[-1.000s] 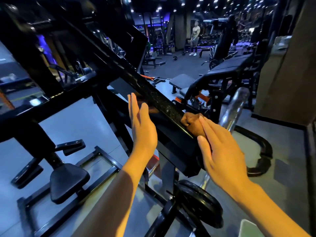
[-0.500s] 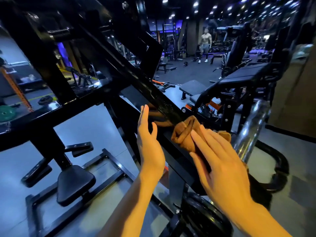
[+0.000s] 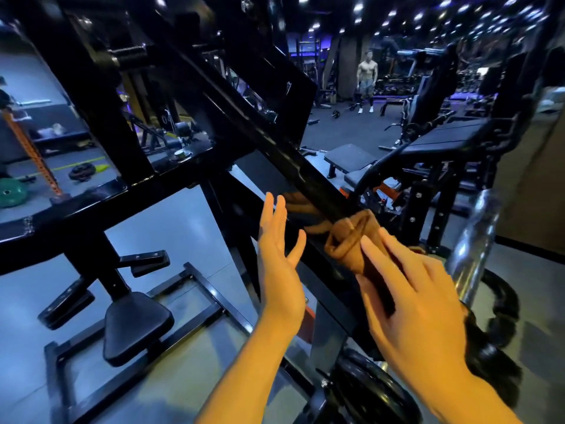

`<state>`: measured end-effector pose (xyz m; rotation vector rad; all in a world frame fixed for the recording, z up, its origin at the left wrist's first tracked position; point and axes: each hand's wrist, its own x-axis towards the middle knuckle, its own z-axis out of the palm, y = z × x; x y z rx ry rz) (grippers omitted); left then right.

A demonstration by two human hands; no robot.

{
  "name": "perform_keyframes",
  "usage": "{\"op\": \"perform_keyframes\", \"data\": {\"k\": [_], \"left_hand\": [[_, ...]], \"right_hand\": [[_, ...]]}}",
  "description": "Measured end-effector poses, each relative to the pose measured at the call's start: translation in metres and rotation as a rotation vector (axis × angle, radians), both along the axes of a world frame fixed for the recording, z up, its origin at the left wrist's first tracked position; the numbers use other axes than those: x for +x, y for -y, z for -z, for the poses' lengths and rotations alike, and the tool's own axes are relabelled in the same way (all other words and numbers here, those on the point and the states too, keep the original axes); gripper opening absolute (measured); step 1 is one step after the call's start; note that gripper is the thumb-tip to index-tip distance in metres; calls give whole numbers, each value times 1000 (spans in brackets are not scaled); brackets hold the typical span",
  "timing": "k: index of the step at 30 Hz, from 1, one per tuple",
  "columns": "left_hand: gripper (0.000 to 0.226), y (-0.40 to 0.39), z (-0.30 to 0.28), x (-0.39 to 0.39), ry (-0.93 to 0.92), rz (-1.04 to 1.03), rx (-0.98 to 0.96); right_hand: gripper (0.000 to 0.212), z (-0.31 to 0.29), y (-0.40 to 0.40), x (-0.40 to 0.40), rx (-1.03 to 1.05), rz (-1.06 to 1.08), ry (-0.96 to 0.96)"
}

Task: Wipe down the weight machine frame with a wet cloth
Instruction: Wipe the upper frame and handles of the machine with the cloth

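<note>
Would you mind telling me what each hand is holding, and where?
Neither grips anything. The right hand presses the brown cloth onto the sloping black frame bar with straight fingers; the left hand is open.

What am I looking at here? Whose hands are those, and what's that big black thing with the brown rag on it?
The picture comes from a camera worn on a person's head, so you see their own two hands from above. The big black thing is a weight machine in a gym, built from slanted metal bars. The right hand presses a brown cloth onto one slanted bar to wipe it. The fingers look fairly straight, so it is a push more than a tight grip. The left hand is open beside the bar and holds nothing. Below sit a black padded seat and round weight plates.
</note>
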<state>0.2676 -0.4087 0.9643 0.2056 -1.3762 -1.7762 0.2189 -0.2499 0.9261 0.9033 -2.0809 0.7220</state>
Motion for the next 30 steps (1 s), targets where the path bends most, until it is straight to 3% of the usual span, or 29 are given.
{"op": "perform_keyframes", "data": {"k": [3,9,12,16,24,28,30], "left_hand": [[61,-3,-1,2,-1,48,-15],[46,2,3,2,62,72,-66],[47,1,4,0,105,11,-117],[66,1,4,-7,141,8,-182],[57,1,6,-12,63,73,-111],[48,1,11,-13,60,47,-116],[60,0,9,-14,73,64,-122]], "right_hand": [[51,-16,24,0,22,78,17],[63,-58,73,-14,107,108,12],[63,-45,59,-11,108,35,44],[62,-25,24,-1,29,35,113],[60,-66,77,-22,127,40,116],[61,-38,36,-10,80,11,187],[62,-25,12,-2,67,50,224]]}}
